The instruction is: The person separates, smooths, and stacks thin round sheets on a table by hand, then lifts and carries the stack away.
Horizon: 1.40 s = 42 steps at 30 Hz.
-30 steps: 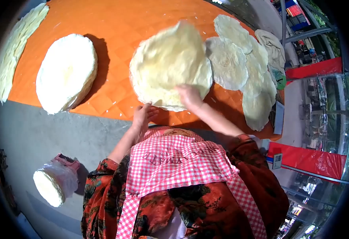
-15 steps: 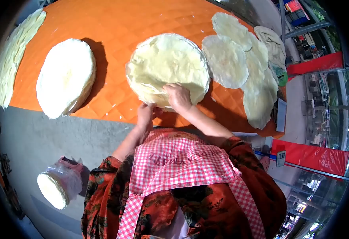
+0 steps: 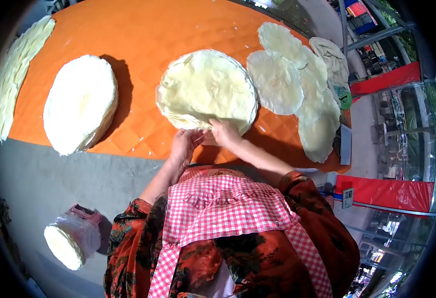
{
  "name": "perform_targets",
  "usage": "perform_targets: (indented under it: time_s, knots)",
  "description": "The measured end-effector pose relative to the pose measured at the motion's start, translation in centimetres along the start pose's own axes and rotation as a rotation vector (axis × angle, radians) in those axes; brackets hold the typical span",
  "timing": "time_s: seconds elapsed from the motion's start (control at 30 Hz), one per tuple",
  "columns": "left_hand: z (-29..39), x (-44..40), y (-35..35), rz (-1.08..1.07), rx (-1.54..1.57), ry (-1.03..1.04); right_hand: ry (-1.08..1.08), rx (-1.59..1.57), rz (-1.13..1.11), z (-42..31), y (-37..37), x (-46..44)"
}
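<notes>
Angling inward, the left hand (image 3: 182,145), fingers loosely curled, and the right hand (image 3: 226,133), palm down, sit at the near edge of the middle stack of thin sheets (image 3: 205,89); whether either grips it, I cannot tell. Roughly round, slightly longer left to right, it lies flat on an orange tabletop (image 3: 146,54) above grey floor (image 3: 133,179).

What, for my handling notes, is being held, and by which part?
Any grip is unclear: the left hand and right hand are at the near edge of the middle flatbread stack.
</notes>
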<state>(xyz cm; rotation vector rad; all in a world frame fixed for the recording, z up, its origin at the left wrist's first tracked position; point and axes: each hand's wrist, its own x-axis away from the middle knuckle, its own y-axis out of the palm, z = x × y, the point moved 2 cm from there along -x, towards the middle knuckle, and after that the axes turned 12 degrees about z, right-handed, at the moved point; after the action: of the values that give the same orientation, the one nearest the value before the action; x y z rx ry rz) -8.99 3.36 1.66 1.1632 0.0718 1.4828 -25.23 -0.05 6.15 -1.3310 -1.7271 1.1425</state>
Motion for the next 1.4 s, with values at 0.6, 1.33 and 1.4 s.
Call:
perform_targets:
  time_s: [0.6,1.33,1.4]
  knots:
    - [7.0,0.1,-3.0,-0.045,0.097,0.221,0.49,-1.243,-0.251,10.8,-17.0,-11.9]
    - [1.1,0.6,-6.6,0.447,-0.107,0.039,0.826,-1.756,0.179,15.1,-2.3,3.1]
    - [2.5,-0.4,-5.4,0.332,-0.055,0.142,0.829,-1.802,0.173,15.3,-0.5,3.1]
